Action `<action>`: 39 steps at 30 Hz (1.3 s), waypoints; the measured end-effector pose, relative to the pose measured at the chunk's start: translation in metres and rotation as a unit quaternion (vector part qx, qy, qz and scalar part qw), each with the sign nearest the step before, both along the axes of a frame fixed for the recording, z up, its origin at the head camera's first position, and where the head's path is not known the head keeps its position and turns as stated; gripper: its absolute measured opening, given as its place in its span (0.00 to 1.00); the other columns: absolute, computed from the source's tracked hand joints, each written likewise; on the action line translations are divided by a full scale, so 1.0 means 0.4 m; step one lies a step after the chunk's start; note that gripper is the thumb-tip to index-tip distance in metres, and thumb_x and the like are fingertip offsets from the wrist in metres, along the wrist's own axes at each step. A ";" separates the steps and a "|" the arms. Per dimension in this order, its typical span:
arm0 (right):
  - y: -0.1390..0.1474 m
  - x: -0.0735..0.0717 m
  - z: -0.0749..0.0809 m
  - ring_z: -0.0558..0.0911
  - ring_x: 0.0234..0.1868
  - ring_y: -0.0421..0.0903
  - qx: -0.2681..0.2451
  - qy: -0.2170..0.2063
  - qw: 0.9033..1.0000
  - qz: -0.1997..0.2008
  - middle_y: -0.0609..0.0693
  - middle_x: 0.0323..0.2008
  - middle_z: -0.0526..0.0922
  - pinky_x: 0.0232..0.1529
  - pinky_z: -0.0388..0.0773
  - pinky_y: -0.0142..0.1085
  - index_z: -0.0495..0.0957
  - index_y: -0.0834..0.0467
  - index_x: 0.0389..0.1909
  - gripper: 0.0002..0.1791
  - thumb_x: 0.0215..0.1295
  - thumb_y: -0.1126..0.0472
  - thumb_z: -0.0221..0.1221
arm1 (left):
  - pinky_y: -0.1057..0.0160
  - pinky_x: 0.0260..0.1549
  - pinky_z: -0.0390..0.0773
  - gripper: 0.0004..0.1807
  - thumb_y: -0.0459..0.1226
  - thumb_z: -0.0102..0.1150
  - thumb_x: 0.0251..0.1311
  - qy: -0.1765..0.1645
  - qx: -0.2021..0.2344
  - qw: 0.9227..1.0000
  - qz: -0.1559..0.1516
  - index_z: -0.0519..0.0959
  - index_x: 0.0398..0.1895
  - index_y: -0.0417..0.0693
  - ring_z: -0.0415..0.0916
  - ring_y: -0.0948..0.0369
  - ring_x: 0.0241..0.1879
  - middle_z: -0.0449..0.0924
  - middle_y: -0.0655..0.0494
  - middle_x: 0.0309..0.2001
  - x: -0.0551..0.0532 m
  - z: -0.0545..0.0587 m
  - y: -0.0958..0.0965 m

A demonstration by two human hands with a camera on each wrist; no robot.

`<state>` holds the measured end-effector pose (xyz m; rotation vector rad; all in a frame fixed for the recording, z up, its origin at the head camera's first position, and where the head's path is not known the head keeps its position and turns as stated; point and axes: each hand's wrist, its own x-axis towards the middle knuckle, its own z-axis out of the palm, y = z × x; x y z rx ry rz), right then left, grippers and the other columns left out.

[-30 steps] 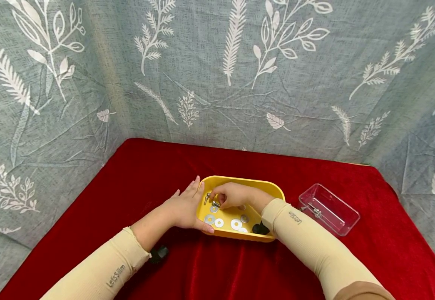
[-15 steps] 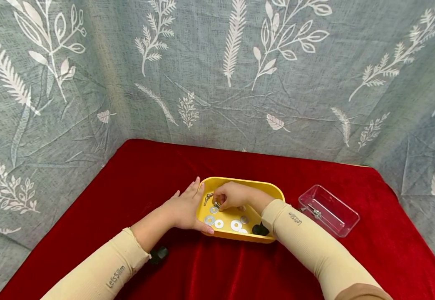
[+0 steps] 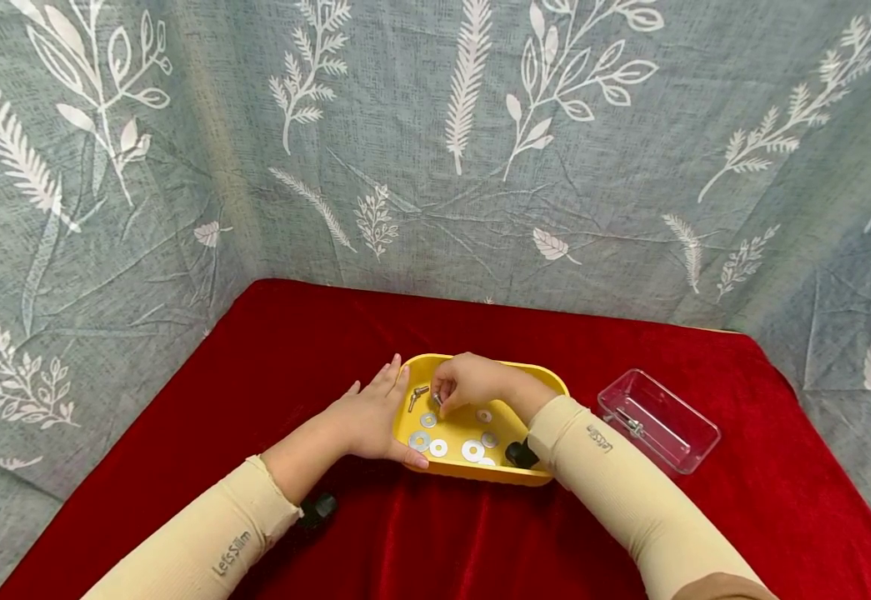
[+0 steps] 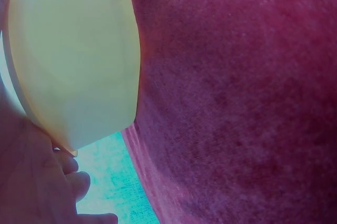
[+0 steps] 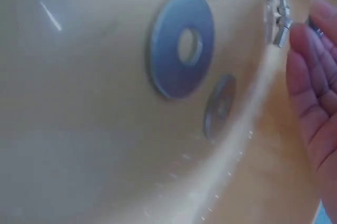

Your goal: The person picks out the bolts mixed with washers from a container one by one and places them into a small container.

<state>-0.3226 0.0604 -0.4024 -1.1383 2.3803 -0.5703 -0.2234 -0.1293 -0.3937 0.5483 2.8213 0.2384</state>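
A yellow plastic bin (image 3: 473,472) stands on the red cloth with several flat washers (image 3: 473,450) and some small bolts (image 3: 416,398) inside. My left hand (image 3: 371,421) rests spread against the bin's left end, fingers straight and thumb over the front rim. Inside the bin, my right hand (image 3: 473,383) pinches a small metal bolt (image 3: 438,401) between thumb and fingers. The right wrist view shows only a bit of this bolt (image 5: 315,27), the rest covered by fingertips. Loose bolts (image 5: 283,16) lie beside those fingertips, and a large washer (image 5: 181,47) shows further off.
To the right of the bin sits a clear plastic box (image 3: 678,429) with metal bolts (image 3: 630,423) in it. A black object (image 3: 322,506) shows beneath the left wrist, another (image 3: 519,454) by the right wrist. A patterned curtain (image 3: 435,167) hangs behind the table.
My right hand has lifted slightly and moved a little right and away, bringing the pinched bolt off the loose bolts. My left hand has stayed on the bin.
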 end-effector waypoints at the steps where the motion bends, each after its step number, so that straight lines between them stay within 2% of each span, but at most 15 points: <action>1: 0.001 0.000 0.005 0.77 0.29 0.36 -0.004 0.000 1.000 0.002 0.41 0.26 0.79 0.32 0.74 0.27 0.79 0.55 0.32 0.08 0.51 0.62 0.67 | 0.40 0.60 0.50 0.75 0.78 0.51 0.26 0.000 -0.001 1.000 0.000 0.39 0.71 0.38 0.34 0.52 0.71 0.28 0.43 0.71 0.000 0.000 0.000; 10: 0.024 -0.005 0.047 0.78 0.31 0.38 -0.024 -0.023 0.999 -0.009 0.43 0.27 0.80 0.35 0.75 0.29 0.78 0.56 0.33 0.07 0.53 0.62 0.65 | 0.40 0.61 0.50 0.76 0.79 0.50 0.25 0.003 -0.007 1.000 0.001 0.38 0.71 0.38 0.34 0.53 0.71 0.28 0.43 0.71 -0.002 -0.002 -0.002; 24: 0.066 -0.010 0.093 0.78 0.32 0.39 -0.041 -0.015 0.999 -0.021 0.43 0.28 0.80 0.35 0.75 0.31 0.78 0.53 0.33 0.06 0.54 0.62 0.65 | 0.42 0.62 0.49 0.76 0.80 0.48 0.23 -0.004 -0.018 1.000 0.008 0.35 0.71 0.40 0.33 0.54 0.71 0.26 0.45 0.71 -0.004 0.001 -0.002; 33: 0.131 -0.010 0.129 0.78 0.32 0.41 -0.063 -0.021 0.997 -0.039 0.44 0.28 0.80 0.35 0.75 0.32 0.79 0.54 0.32 0.06 0.54 0.60 0.65 | 0.41 0.61 0.49 0.75 0.77 0.53 0.26 0.003 -0.004 1.000 0.009 0.38 0.71 0.39 0.34 0.53 0.71 0.30 0.44 0.72 0.001 0.000 -0.002; 39: 0.194 -0.011 0.155 0.77 0.32 0.44 -0.080 -0.033 0.994 -0.069 0.47 0.28 0.80 0.35 0.75 0.35 0.79 0.59 0.34 0.09 0.54 0.61 0.65 | 0.42 0.62 0.48 0.74 0.77 0.54 0.27 0.004 -0.001 1.000 0.007 0.36 0.71 0.40 0.34 0.53 0.71 0.29 0.45 0.72 0.002 -0.002 -0.003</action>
